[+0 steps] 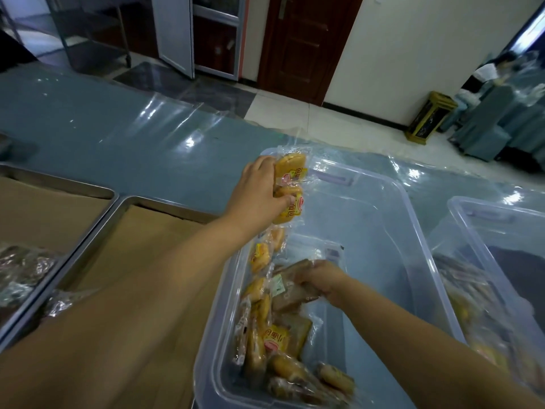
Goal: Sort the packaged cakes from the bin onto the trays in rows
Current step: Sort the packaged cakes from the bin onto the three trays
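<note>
My left hand [259,190] grips two yellow packaged cakes [290,184] in clear wrappers, raised above the far left corner of the clear plastic bin [413,231]. Inside the bin my right hand [320,280] grips a brown packaged cake [290,293]. Several more yellow and brown packaged cakes [274,340] lie heaped along the bin's left side and near corner. Left of the bin sits a metal tray [124,203] lined with brown cardboard, and a second tray [59,184] lies further left, holding dark wrapped cakes [20,270] at its near end.
A second clear bin [486,211] with packaged cakes stands at the right. Blue table surface under clear plastic sheeting [132,137] stretches behind the trays and bins. Beyond the table are a tiled floor, a brown door, a gold waste bin [430,118] and covered chairs.
</note>
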{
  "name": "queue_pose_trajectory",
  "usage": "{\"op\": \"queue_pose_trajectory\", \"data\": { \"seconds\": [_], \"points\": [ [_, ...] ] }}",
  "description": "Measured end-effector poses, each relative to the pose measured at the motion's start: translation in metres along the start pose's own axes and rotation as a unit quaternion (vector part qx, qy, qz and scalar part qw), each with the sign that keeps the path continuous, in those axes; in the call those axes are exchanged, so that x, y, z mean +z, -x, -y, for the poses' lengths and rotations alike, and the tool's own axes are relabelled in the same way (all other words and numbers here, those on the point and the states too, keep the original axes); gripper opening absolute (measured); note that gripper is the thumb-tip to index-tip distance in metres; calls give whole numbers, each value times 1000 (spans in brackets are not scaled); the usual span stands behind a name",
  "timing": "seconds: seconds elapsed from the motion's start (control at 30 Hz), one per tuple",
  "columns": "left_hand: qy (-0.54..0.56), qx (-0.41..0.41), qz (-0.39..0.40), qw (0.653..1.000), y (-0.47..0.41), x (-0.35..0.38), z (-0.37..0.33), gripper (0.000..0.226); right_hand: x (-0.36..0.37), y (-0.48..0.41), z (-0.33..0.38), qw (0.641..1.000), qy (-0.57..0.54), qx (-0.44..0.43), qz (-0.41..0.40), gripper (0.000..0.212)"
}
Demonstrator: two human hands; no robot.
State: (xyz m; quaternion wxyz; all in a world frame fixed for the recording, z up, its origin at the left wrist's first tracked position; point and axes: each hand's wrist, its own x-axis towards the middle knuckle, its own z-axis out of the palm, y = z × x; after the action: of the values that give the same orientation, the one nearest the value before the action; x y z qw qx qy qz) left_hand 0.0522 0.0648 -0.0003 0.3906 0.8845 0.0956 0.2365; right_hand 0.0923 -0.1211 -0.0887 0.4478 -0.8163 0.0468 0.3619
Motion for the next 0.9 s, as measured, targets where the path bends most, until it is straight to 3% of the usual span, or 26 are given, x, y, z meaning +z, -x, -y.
{"op": "queue_pose_trajectory", "data": {
  "seconds": [0.1, 0.23, 0.33, 0.47, 0.57, 0.77, 0.9],
  "points": [
    [2, 2, -5, 1000, 1, -3, -1, 53, -12, 14, 10, 994, 45, -36, -98, 18],
    [55, -4, -42, 998, 7, -9, -10, 49, -26, 44, 26, 977, -52, -119, -167, 14],
    [121, -8, -80, 989, 16, -19, -14, 54, -26, 69, 35, 955, -145, -188, -176, 25],
    [205, -20, -112, 972, 32, -48, -15, 48, -10, 98, 51, 912, -169, -260, -269, 18],
    [230, -10, -105, 968, 47, -83, -9, 45, 18, 131, 70, 871, -157, -341, -318, 19],
    [213, -15, -71, 974, 78, -171, 45, 49, 113, 189, 115, 788, -178, -475, -349, 42],
    [195, -46, -48, 979, 109, -221, 105, 48, 191, 202, 130, 782, -142, -514, -321, 68]
  ]
}}
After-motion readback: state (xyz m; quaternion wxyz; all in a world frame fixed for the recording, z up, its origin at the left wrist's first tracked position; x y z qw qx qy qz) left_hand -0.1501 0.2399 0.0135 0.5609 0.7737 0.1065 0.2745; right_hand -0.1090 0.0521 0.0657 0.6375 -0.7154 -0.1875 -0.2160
